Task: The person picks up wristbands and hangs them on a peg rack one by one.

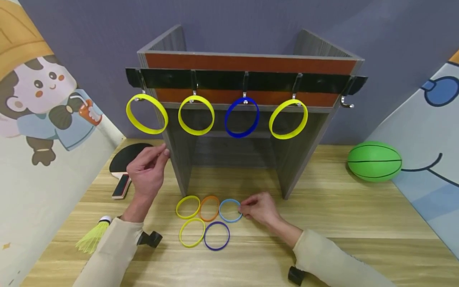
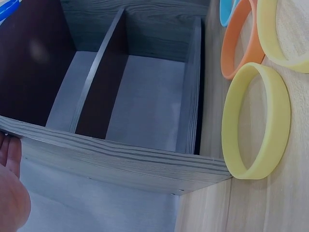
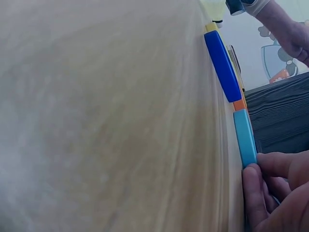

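Observation:
My right hand (image 1: 263, 208) pinches the right edge of a light blue silicone wristband (image 1: 220, 213) lying on the table, thumb and fingertips at its end in the right wrist view. Beside it lie an orange wristband (image 1: 209, 221), an upper yellow wristband (image 1: 177, 207), a lower yellow wristband (image 1: 190, 246) and a dark blue wristband (image 1: 216, 250). My left hand (image 1: 148, 169) touches the outer left side of a grey wooden shelf unit (image 1: 179, 159), near its front edge. Yellow wristbands (image 1: 195, 133) and one blue wristband (image 1: 237, 135) hang from hooks above.
A black strip (image 1: 218, 79) carries the hooks; the rightmost hook (image 1: 346, 104) is bare. On the left lie a table tennis paddle (image 1: 123, 159) and a yellow shuttlecock (image 1: 94, 237). A green ball (image 1: 374, 161) sits at right by the wall.

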